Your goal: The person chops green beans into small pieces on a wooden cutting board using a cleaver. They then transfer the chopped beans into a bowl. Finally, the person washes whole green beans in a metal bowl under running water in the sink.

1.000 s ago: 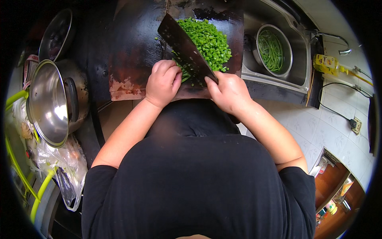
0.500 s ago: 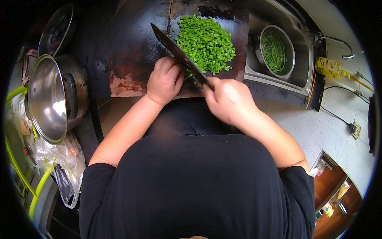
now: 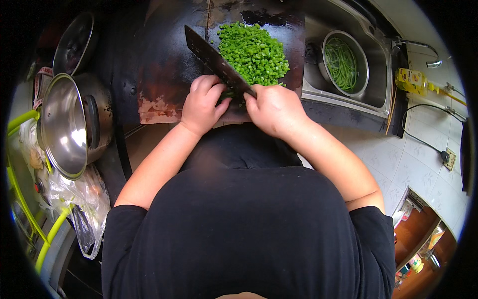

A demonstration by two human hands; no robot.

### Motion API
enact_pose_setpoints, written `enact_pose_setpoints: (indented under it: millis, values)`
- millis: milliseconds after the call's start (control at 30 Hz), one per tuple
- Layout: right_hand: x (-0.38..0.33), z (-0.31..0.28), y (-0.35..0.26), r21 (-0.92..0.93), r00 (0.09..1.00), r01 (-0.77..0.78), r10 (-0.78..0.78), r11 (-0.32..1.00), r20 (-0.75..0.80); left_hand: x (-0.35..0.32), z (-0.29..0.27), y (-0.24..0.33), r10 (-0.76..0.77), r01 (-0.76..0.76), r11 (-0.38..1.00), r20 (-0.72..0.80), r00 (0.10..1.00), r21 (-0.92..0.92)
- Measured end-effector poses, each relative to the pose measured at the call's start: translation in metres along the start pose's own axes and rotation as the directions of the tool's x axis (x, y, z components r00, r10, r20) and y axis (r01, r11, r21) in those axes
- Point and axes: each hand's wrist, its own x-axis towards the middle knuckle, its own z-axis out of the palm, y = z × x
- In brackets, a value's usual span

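Note:
My right hand (image 3: 278,110) is closed round the handle of a dark kitchen knife (image 3: 213,59) with a broad blade. The blade slants up to the left across a dark, worn chopping board (image 3: 162,70). Against its left side, my left hand (image 3: 201,105) has its fingers curled. A little green shows between thumb and fingers there, seemingly the ends of green beans, mostly hidden by the hand and blade. Just beyond the knife lies a heap of chopped green beans (image 3: 254,55).
Right of the board, a metal bowl (image 3: 366,74) of long green beans stands in a steel sink (image 3: 378,97) with a tap (image 3: 423,47). A yellow bottle (image 3: 411,81) is beside it. At left are a steel pot (image 3: 102,119), its lid (image 3: 60,124) and a plastic bag (image 3: 84,192).
The knife has tilted, showing more of its blade face, and my right hand has shifted slightly left. The fingers of my left hand have loosened a little, thumb now apart.

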Motion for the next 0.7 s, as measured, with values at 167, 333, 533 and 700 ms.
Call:
enact_pose_setpoints:
  millis: [167, 333, 533, 700]
  values:
    - [0.006, -0.016, 0.023, 0.043, 0.992, -0.126, 0.125, 0.991, 0.011, 0.006, 0.007, 0.003, -0.071, 0.069, 0.997, -0.051, 0.996, -0.046]
    - [0.006, -0.012, 0.031, 0.028, 0.998, -0.049, 0.050, 0.998, -0.039, 0.011, 0.013, 0.006, -0.107, 0.105, 0.994, -0.065, 0.992, -0.037]
    - [-0.020, -0.019, 0.025, 0.039, 0.993, 0.036, -0.031, 0.999, -0.111, 0.007, 0.009, 0.008, -0.055, 0.053, 0.998, -0.088, 0.995, -0.032]
    - [-0.038, -0.021, 0.024, 0.030, 0.993, 0.069, -0.065, 0.997, -0.100, 0.007, 0.011, 0.006, -0.024, 0.020, 0.999, -0.126, 0.992, -0.028]
